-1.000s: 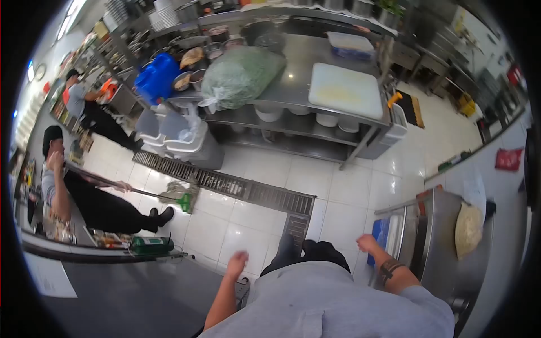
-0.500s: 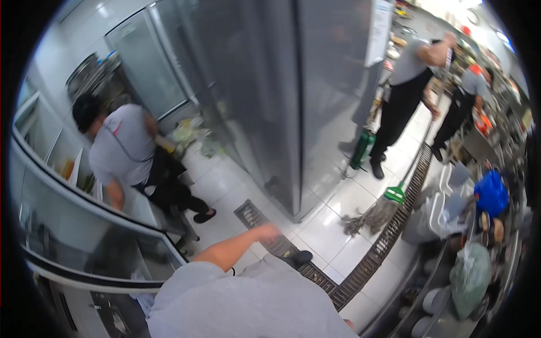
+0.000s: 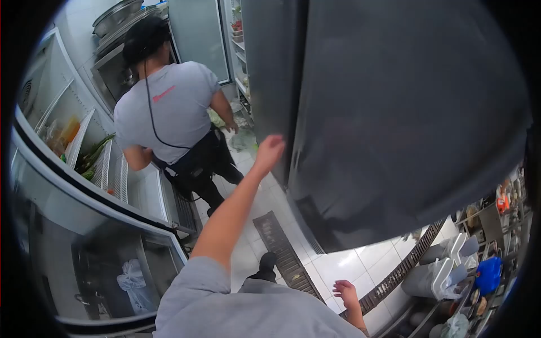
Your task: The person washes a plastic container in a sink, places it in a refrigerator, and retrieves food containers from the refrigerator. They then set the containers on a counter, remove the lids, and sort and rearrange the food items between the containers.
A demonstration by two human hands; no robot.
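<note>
My left hand (image 3: 271,149) is raised ahead of me with its fingers curled together and nothing visible in it. It appears beside the near vertical edge of a tall dark grey cabinet (image 3: 406,112); whether they touch I cannot tell. Low on the right, my right hand (image 3: 345,292) hangs over the tiled floor (image 3: 363,256), fingers apart and holding nothing. My shoe (image 3: 267,262) shows beside the floor drain grate (image 3: 282,242).
A co-worker (image 3: 169,107) in a grey shirt stands ahead to the left, back turned. An open glass-door fridge (image 3: 84,219) with wire shelves (image 3: 107,163) borders the left. Grey bins (image 3: 431,279) and a blue container (image 3: 488,275) are at the lower right.
My view has turned and moved closer to the grey cabinet, which now covers the co-workers and mop on the right. My left arm reaches further forward, and my right hand has come into view.
</note>
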